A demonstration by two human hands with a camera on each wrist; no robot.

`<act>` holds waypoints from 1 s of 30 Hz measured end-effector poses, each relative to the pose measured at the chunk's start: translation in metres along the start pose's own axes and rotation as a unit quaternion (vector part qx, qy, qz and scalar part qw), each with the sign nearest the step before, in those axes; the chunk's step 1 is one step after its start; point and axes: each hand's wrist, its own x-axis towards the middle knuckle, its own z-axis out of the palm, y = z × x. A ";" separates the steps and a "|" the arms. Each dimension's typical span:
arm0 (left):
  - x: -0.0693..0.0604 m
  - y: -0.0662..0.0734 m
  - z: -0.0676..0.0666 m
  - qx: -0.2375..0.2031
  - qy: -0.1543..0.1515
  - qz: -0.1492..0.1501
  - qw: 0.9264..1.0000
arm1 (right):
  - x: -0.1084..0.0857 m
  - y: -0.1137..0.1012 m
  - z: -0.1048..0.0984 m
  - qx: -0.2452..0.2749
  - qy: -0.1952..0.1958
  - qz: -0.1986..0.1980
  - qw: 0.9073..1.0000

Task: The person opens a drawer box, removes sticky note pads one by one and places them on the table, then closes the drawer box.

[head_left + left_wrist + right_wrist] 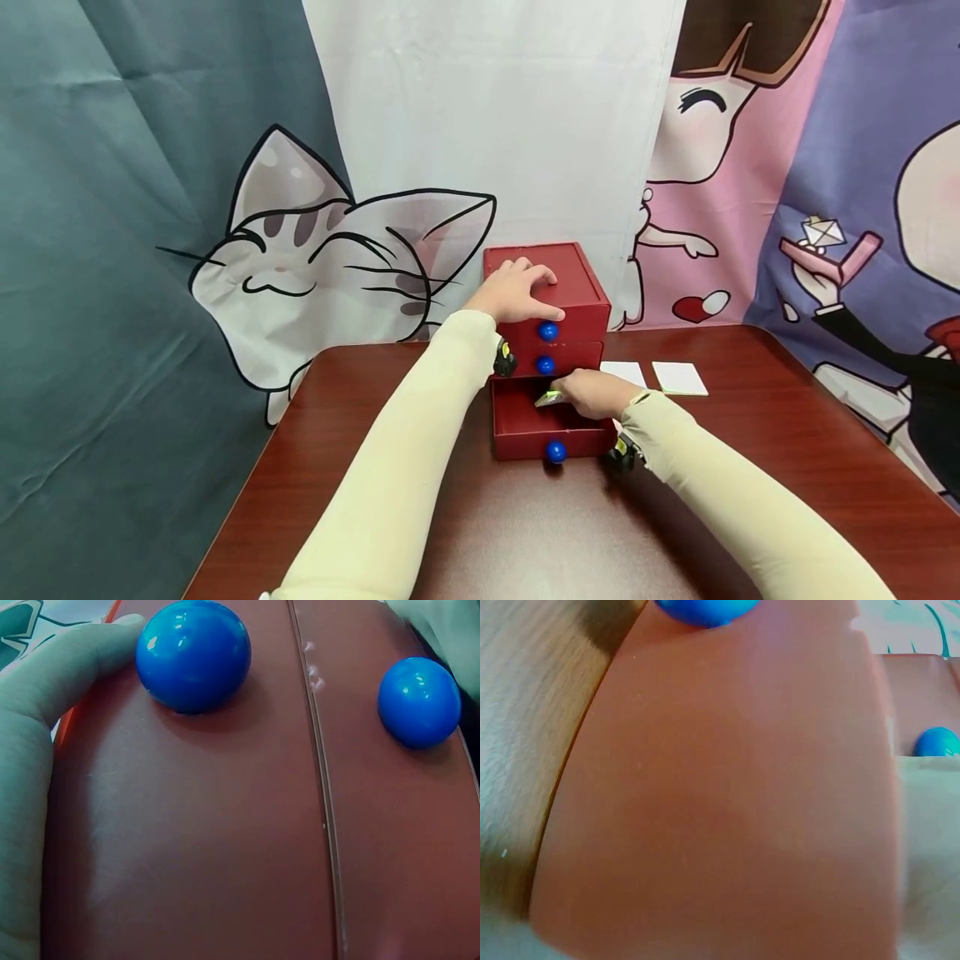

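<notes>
A red box of drawers [551, 271] with round blue knobs stands on the table. Its bottom drawer [517, 446] is pulled out; the two above are closed. My left hand [513, 293] rests on the box's top with fingers spread, the thumb by the front edge near the top knob [193, 656]. Inside the bottom drawer, my right hand [596, 392] pinches a small whitish pad with yellow-green edges [551, 398]. In the right wrist view the drawer front [727, 787] fills most of the picture, so the pad is hidden there.
Two white paper squares lie on the table right of the box: one [624, 372] partly behind my right hand, the other [678, 377] farther right. The dark red table [375, 417] ends at a printed cloth backdrop [487, 125].
</notes>
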 end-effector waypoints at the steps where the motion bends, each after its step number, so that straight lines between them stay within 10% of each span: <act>1: -0.001 0.000 0.000 -0.001 -0.001 0.000 1.000 | -0.003 0.001 -0.002 0.018 -0.003 0.003 1.000; 22: -0.004 0.001 -0.001 -0.008 0.000 -0.002 1.000 | -0.046 0.001 -0.042 0.219 0.061 0.116 0.967; 25: -0.004 0.000 0.000 -0.007 -0.002 -0.004 1.000 | -0.053 0.006 -0.040 0.283 0.084 0.125 0.947; 30: -0.001 -0.001 0.001 -0.001 0.000 -0.004 1.000 | -0.065 0.014 -0.039 0.422 0.115 0.140 0.888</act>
